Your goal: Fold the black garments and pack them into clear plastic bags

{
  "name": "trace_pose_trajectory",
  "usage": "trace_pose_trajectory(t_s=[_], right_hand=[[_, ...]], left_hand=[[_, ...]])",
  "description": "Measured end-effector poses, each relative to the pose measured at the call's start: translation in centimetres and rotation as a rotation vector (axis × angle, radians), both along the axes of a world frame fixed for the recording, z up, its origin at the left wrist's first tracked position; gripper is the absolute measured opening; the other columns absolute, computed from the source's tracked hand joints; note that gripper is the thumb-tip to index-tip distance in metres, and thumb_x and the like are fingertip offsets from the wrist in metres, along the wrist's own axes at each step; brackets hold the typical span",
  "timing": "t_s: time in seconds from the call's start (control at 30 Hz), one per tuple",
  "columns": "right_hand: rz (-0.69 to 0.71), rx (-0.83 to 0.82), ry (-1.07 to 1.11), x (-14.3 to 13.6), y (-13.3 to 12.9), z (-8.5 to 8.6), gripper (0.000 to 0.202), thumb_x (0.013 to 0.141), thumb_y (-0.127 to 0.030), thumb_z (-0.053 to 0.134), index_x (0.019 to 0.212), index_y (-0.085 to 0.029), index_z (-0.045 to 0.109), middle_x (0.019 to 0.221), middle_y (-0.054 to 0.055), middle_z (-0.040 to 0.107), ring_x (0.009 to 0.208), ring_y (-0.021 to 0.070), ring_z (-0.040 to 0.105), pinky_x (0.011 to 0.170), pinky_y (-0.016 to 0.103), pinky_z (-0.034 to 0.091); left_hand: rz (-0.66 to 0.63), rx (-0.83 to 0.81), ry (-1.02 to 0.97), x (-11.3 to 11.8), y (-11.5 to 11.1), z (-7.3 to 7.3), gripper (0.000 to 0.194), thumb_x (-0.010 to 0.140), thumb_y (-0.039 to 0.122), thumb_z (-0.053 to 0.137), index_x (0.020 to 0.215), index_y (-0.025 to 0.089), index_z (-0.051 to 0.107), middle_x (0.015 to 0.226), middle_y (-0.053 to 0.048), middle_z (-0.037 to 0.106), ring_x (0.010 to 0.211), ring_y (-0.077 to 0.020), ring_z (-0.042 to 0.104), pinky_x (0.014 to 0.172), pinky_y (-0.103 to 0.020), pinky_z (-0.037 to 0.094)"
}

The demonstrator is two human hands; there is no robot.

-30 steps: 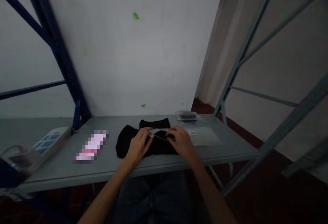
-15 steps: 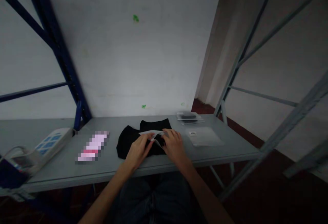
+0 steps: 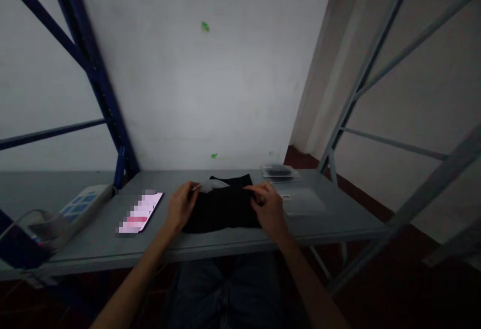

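Note:
Black cloth (image 3: pixel 225 211) lies on the grey table (image 3: pixel 150 249) in front of me. At its left side my left hand (image 3: pixel 181 206) pinches a thin whitish sheet (image 3: pixel 212 184), which stretches to the right above the cloth. My right hand (image 3: pixel 267 203) is at the cloth's right side, thumb and forefinger closed at its upper right; what lies between those fingertips is too small to make out.
A phone (image 3: pixel 150 211) with a lit screen and a white power strip (image 3: pixel 84 203) lie at left. Clear flat bags (image 3: pixel 306 202) and a stack of packed items (image 3: pixel 278 171) lie at right. Metal shelf posts (image 3: pixel 124 153) rise at both sides.
My hands have moved apart, the left one to the left and the right one to the right. The whitish sheet now extends from my left hand only, and the black cloth looks flatter.

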State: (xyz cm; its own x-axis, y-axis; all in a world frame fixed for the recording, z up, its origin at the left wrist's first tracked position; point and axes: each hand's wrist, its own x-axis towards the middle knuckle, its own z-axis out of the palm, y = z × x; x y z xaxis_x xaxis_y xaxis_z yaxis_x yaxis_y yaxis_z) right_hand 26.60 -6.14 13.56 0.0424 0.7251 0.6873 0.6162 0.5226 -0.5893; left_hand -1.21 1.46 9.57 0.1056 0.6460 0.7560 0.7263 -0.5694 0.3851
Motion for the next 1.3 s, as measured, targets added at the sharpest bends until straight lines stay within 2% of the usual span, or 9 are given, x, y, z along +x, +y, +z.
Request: trace_pose_trajectory(t_s=[0.13,0.27,0.37,0.57,0.7,0.9,0.93,1.1,1.3], right_hand=[[0.173,-0.016,0.188,2.3,1.8,-1.1,0.038,0.079,-0.014,0.058,0.111,-0.024,0.077,0.099,0.005,0.067,0.085,0.0187,0.065,0.068,0.027,0.053],[0.333,-0.083,0.342,3.5,5.5,-2.7,0.034,0.075,-0.021,0.063,0.107,-0.023,0.076,0.104,0.006,0.070,0.092,0.0216,0.069,0.080,0.034,0.058],[0.331,-0.109,0.363,3.3,8.8,-4.0,0.026,0.075,-0.026,0.065,0.099,-0.023,0.076,0.100,0.005,0.071,0.094,0.0220,0.068,0.085,0.036,0.058],[0.338,-0.182,0.106,3.5,11.5,-8.0,0.028,0.077,-0.021,0.054,0.093,-0.024,0.077,0.094,0.003,0.071,0.085,0.0169,0.065,0.083,0.032,0.055],[0.137,-0.134,0.014,5.0,10.7,-9.3,0.025,0.081,-0.019,0.054,0.086,-0.024,0.078,0.085,0.003,0.070,0.080,0.0188,0.064,0.083,0.036,0.054],[-0.278,0.152,0.231,3.4,5.7,-6.1,0.020,0.090,-0.023,0.053,0.087,-0.020,0.073,0.092,0.006,0.064,0.078,0.0176,0.062,0.058,0.025,0.050],[-0.276,0.176,0.203,2.6,4.7,-5.5,0.020,0.093,-0.023,0.053,0.093,-0.020,0.073,0.093,0.005,0.064,0.077,0.0165,0.061,0.060,0.025,0.050],[0.044,0.176,-0.277,-1.0,1.7,-4.3,0.023,0.098,-0.028,0.064,0.118,-0.030,0.074,0.099,0.005,0.065,0.094,0.0200,0.063,0.086,0.034,0.054],[0.034,0.212,-0.395,-1.8,1.7,-4.6,0.018,0.101,-0.033,0.061,0.107,-0.027,0.077,0.092,0.005,0.068,0.089,0.0196,0.062,0.084,0.033,0.051]], left_hand=[[0.285,-0.004,-0.195,-1.4,1.3,0.8,0.026,0.097,0.047,0.054,0.094,0.021,0.060,0.090,-0.006,0.074,0.086,-0.0260,0.075,0.075,-0.034,0.054],[0.427,-0.006,-0.335,-2.4,1.7,1.9,0.027,0.092,0.047,0.058,0.090,0.020,0.060,0.084,-0.005,0.072,0.076,-0.0238,0.074,0.071,-0.033,0.054],[0.407,0.001,-0.424,-2.1,1.5,2.3,0.027,0.089,0.047,0.062,0.089,0.020,0.062,0.084,-0.004,0.072,0.074,-0.0217,0.073,0.070,-0.032,0.056],[0.106,-0.046,-0.551,0.6,0.3,1.2,0.025,0.087,0.045,0.067,0.092,0.021,0.065,0.094,-0.004,0.075,0.090,-0.0224,0.075,0.083,-0.035,0.061],[-0.116,-0.124,-0.501,3.2,-1.4,0.2,0.017,0.089,0.039,0.065,0.093,0.022,0.067,0.102,-0.004,0.079,0.094,-0.0219,0.076,0.093,-0.037,0.060],[-0.309,-0.174,-0.396,6.4,-3.2,-0.5,0.019,0.093,0.039,0.063,0.094,0.023,0.073,0.108,-0.005,0.079,0.101,-0.0233,0.075,0.098,-0.040,0.059],[-0.328,-0.156,-0.369,6.7,-3.3,-0.5,0.019,0.094,0.039,0.063,0.094,0.023,0.074,0.108,-0.006,0.079,0.103,-0.0239,0.075,0.098,-0.041,0.059],[-0.392,-0.055,-0.254,7.6,-3.4,-0.8,0.017,0.095,0.038,0.065,0.095,0.025,0.076,0.110,-0.008,0.078,0.105,-0.0251,0.073,0.095,-0.046,0.060],[-0.393,-0.035,-0.199,6.9,-3.3,-1.1,0.016,0.095,0.037,0.066,0.093,0.026,0.078,0.105,-0.007,0.079,0.104,-0.0246,0.074,0.092,-0.044,0.062]])
